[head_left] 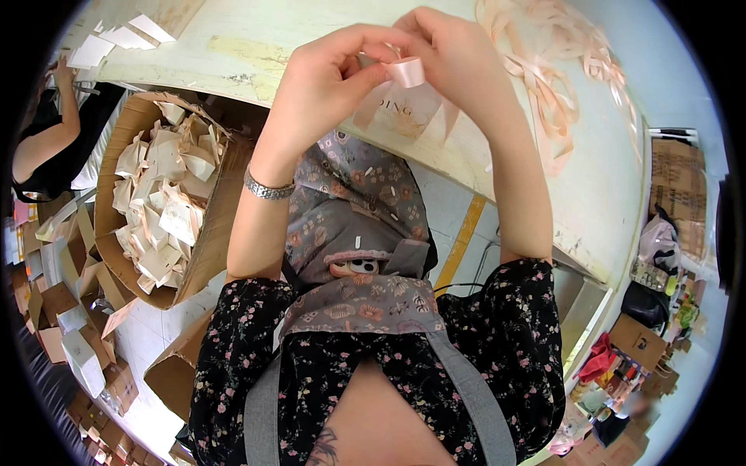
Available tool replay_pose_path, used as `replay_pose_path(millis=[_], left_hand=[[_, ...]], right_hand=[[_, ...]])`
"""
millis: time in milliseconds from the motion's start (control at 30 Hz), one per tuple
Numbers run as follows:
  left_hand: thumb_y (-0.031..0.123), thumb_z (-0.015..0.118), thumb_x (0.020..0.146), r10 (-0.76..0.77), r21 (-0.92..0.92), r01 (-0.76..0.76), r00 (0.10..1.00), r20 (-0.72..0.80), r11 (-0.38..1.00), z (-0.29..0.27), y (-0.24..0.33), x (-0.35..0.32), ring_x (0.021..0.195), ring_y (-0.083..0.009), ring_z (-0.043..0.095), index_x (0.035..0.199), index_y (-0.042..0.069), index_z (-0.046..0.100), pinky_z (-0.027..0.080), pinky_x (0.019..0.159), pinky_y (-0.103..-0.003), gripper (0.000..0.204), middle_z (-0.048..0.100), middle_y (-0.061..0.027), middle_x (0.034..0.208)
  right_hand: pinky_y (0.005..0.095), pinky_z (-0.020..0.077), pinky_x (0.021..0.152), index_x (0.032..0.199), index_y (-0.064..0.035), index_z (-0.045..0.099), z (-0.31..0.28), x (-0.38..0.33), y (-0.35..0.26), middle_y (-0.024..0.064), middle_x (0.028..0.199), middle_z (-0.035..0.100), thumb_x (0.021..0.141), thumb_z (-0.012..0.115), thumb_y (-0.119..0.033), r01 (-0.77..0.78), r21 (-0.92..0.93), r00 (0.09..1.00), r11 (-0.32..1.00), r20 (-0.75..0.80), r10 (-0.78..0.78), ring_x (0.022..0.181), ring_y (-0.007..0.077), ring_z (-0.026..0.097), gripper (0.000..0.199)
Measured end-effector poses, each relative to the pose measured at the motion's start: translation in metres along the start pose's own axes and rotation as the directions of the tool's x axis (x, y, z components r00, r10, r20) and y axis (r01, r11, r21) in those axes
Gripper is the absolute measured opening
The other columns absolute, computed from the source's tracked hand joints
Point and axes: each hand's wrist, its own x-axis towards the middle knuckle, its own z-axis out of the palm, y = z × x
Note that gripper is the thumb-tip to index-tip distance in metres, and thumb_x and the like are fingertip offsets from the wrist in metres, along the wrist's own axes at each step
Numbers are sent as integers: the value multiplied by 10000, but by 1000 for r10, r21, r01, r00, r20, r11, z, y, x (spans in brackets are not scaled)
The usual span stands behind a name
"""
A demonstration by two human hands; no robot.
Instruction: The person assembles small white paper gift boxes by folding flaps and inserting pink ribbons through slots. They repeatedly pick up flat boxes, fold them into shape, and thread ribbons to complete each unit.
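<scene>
At the table's near edge, both of my hands work together on a pale pink satin ribbon [409, 73]. My left hand [334, 74], a metal watch or bracelet on its wrist, pinches the ribbon between thumb and fingers. The fingers of my right hand [454, 58] close on the ribbon from the other side, their tips partly hidden. A wide loop stands out between the hands. Just below it is a small white printed box [404, 113], with ribbon ends hanging down both sides of it.
Loose pink ribbons [548, 101] lie on the white table [590, 202] at right. Folded white card pieces [124, 39] sit at the far left. Beside me a large carton [210, 248] holds many small white ribboned boxes. Another person's arm [58, 132] shows at left.
</scene>
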Motion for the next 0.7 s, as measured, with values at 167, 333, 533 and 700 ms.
replay_pose_path(millis=[167, 333, 533, 700], left_hand=[[34, 640, 807, 272, 573, -151, 954, -130, 806, 12, 9, 20, 572, -89, 556, 983, 32, 636, 449, 530, -223, 175, 672, -47, 752], [78, 645, 798, 188, 496, -78, 966, -176, 865, 12, 17, 22, 583, -143, 600, 873, 65, 687, 477, 551, -260, 87, 671, -58, 716], [68, 672, 748, 256, 668, -11, 928, -270, 744, 21, 9, 18, 663, -182, 638, 876, 126, 730, 492, 577, -286, 152, 692, -43, 777], [5, 675, 753, 478, 636, -254, 854, -206, 728, 18, -14, 19, 821, -149, 656, 929, 103, 720, 524, 672, -282, 207, 690, -54, 911]], right_hand=[[388, 493, 638, 749, -21, 637, -40, 24, -46, 169, 749, 633, 799, 586, -123, 363, -379, 931, 851, 98, -353, 739, 328, 631, 124], [361, 485, 545, 826, -42, 606, -15, -12, -26, 115, 836, 651, 789, 636, -144, 428, -475, 848, 769, -83, -523, 666, 270, 638, 113], [227, 481, 598, 899, -5, 630, 25, -62, -21, 74, 877, 675, 870, 679, -215, -229, 643, 933, 730, -69, 353, 717, 113, 632, 217], [219, 460, 644, 957, 2, 682, 45, -45, 3, 27, 830, 680, 853, 690, -163, -268, 880, 922, 392, 117, 368, 730, 70, 580, 195]])
